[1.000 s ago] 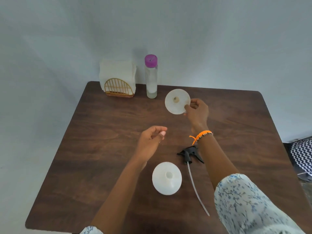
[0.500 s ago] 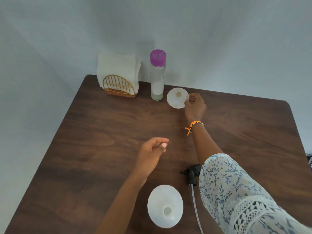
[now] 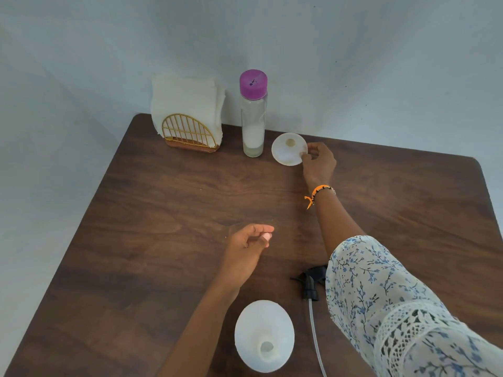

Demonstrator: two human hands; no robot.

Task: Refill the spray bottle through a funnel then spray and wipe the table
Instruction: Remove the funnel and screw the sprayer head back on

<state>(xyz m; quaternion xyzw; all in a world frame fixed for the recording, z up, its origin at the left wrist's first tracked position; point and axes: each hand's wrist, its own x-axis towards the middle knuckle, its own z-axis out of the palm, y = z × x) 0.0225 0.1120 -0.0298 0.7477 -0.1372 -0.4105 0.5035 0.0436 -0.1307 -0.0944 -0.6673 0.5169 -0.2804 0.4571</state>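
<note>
The right hand (image 3: 318, 161) pinched the funnel (image 3: 289, 149) at the far edge, beside the refill bottle (image 3: 253, 115); the open spray bottle (image 3: 264, 336) stood near, closer to the relaxed, empty left hand (image 3: 246, 251)

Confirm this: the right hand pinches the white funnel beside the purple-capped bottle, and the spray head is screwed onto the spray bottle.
Not quite. The head view shows the spray head lying loose on the table, off the open-necked spray bottle. The right hand does pinch the funnel beside the purple-capped bottle.
</note>
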